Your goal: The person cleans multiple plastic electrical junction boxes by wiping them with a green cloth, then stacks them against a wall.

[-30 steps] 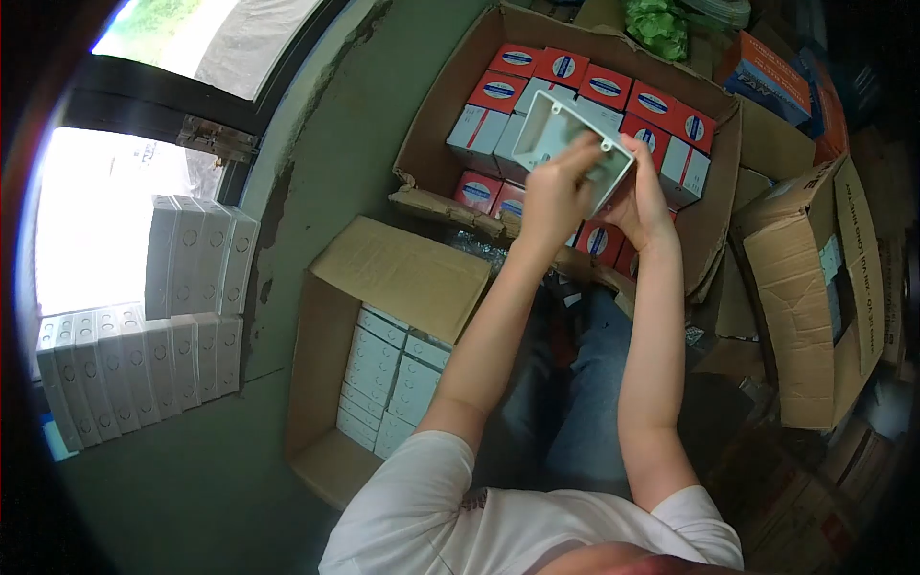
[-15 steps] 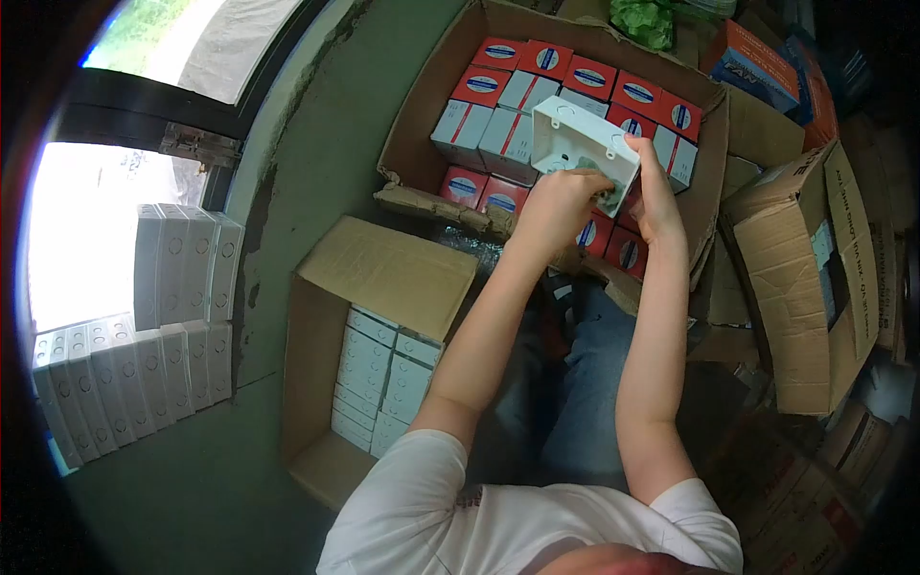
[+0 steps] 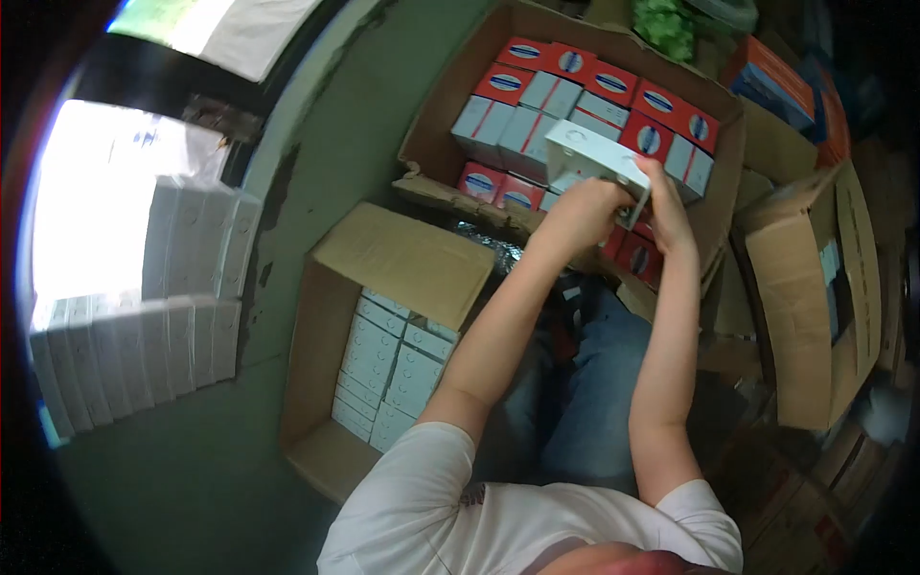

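My right hand (image 3: 668, 213) grips a white plastic box (image 3: 599, 146) by its right end, the thumb at its upper corner. The open side of the white box faces down and toward me. My left hand (image 3: 591, 213) is at the lower right of that opening, its fingers curled and partly inside; what they hold is too hidden to make out. Both hands are over a large cardboard carton (image 3: 422, 123) of red boxes (image 3: 613, 81) and grey-white boxes (image 3: 486, 123).
A smaller carton (image 3: 402, 251) with white boxes (image 3: 369, 345) inside is at the left. Stacks of white boxes (image 3: 144, 350) are by the bright window. Another open carton (image 3: 791, 316) is at the right. A green bag (image 3: 663, 29) lies beyond the large carton.
The view has shifted slightly. The white box has tilted, showing less of its inside, and the greenish material seen earlier near my left fingers is now hidden.
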### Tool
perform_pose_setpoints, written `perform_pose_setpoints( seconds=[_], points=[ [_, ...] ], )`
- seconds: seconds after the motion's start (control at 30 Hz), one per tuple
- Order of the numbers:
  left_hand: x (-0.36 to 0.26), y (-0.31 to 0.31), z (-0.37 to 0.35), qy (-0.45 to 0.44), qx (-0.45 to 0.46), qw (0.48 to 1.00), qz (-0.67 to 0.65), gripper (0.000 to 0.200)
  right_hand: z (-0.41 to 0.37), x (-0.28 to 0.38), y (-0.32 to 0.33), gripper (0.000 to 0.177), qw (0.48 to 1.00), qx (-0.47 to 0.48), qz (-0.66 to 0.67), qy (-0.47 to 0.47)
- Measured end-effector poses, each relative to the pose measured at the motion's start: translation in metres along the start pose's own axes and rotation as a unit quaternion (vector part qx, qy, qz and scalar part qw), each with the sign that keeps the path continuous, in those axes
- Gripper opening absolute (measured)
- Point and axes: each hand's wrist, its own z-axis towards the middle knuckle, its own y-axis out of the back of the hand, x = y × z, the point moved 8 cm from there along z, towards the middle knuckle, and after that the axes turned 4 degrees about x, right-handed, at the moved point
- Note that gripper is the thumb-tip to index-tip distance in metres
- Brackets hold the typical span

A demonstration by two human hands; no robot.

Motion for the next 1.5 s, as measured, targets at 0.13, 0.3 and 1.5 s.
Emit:
perform_pose_setpoints(
  seconds=[0.13,0.3,1.5],
  points=[
    [0.027,0.018,-0.016,0.136,-0.147,0.972,0.125,0.012,0.000,-0.001,-0.001,0.057,1.000,0.002,0.028,-0.011],
    [0.060,0.020,-0.030,0.164,-0.196,0.963,0.080,0.019,-0.003,0.002,-0.015,0.063,0.993,-0.071,-0.085,0.028],
    [-0.016,0.036,-0.469,0.246,-0.346,0.905,0.028,0.023,-0.182,0.192,-0.554,0.066,0.614,-0.049,-0.610,0.498]
  ],
)
